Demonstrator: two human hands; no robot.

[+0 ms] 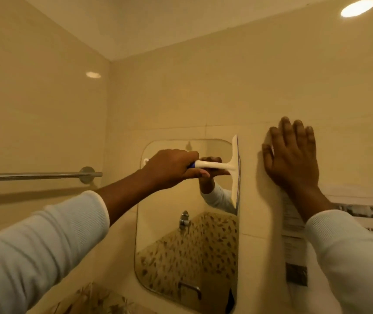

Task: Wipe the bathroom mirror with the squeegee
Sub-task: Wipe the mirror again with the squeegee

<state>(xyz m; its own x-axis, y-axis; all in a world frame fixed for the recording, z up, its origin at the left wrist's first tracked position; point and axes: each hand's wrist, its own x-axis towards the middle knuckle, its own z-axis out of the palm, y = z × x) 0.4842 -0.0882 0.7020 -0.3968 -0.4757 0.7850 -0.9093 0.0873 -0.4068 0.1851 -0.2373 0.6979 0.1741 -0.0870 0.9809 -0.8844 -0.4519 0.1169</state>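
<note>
Towel bar (34, 176) on the left wall, level, its mount near the corner. Left arm in a white sleeve (45, 241) reaches up and across from lower left. Left hand (169, 168) is wrapped tight round the handle of the squeegee (215, 164), knuckles up. Handle is white with a bit of blue showing at the fist. Squeegee blade stands upright, pressed on the mirror (181, 245) along its upper right edge, with the top end poking just past the mirror's top corner. The mirror has rounded corners, is fixed to the beige tiled wall (203, 98), and reflects the hand, the sleeve and a tap. Right of the mirror, the right hand (292, 157) lies flat on the wall, fingers straight and spread, holding nothing. A printed paper sheet (294, 245) is stuck to the wall below that wrist. Ceiling light (358, 7) is lit, top right.
</note>
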